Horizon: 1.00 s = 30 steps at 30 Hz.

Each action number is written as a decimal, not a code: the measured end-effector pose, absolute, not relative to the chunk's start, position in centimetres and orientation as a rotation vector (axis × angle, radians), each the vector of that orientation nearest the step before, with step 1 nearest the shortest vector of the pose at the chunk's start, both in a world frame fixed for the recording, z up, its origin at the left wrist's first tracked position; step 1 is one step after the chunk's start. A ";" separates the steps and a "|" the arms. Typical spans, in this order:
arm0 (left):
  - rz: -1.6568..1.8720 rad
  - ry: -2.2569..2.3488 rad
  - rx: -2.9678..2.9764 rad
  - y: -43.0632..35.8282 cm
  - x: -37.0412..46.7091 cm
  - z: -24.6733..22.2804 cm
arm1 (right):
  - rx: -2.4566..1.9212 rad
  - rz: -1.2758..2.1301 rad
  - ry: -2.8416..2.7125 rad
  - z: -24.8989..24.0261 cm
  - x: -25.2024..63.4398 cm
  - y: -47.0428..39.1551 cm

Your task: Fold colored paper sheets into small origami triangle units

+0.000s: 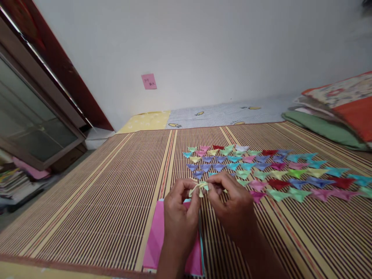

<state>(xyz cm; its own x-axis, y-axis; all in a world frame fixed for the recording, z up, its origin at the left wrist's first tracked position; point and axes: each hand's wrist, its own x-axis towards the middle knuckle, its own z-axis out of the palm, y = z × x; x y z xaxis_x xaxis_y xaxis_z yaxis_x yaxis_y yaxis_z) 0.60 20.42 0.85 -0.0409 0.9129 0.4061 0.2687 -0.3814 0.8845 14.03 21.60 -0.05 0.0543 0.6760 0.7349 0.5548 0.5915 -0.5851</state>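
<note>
My left hand [181, 209] pinches the left side of a small pale yellow-green folded paper [199, 188] between thumb and fingers. At its right side, the fingertips of my right hand [231, 201] are closed on the same piece. The piece is held above the striped mat, and my fingertips hide part of it. Beneath my left hand and forearm lies a stack of paper sheets [154, 236], pink on top with bluish edges showing. Rows of small folded paper pieces [247, 166] in many colours spread over the mat beyond and to the right of my hands.
The striped mat [95, 193] reaches to patterned cloth [212, 116] by the white wall. A pink note [149, 81] is on the wall. Folded fabrics [322, 124] are piled at the right. On the left are a glass-panelled cabinet [31, 112] and a stack of books [14, 182].
</note>
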 end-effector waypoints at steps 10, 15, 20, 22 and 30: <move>1.423 1.299 1.630 20.4 0.4 0.8 | -0.993 0.183 -1.695 0.3 14.5 21.8; 1.377 1.247 1.677 20.4 0.5 1.0 | -0.988 0.189 -1.756 0.6 15.0 21.6; 1.290 1.244 1.724 20.3 0.6 1.0 | -0.985 0.237 -1.814 0.6 15.2 21.3; 1.270 1.243 1.734 20.3 0.5 1.0 | -0.970 0.253 -1.808 0.6 15.2 21.3; 1.277 1.306 1.656 20.5 0.1 0.9 | -0.955 0.354 -1.789 0.7 14.4 21.3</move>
<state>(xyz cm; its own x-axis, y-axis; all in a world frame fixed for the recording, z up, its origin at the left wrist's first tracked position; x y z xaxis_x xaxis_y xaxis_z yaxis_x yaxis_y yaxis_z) 0.15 20.50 0.94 0.0230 0.9574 0.2878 0.3092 -0.2806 0.9087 14.45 21.31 0.70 -0.1530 0.7443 0.6501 0.4404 0.6403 -0.6294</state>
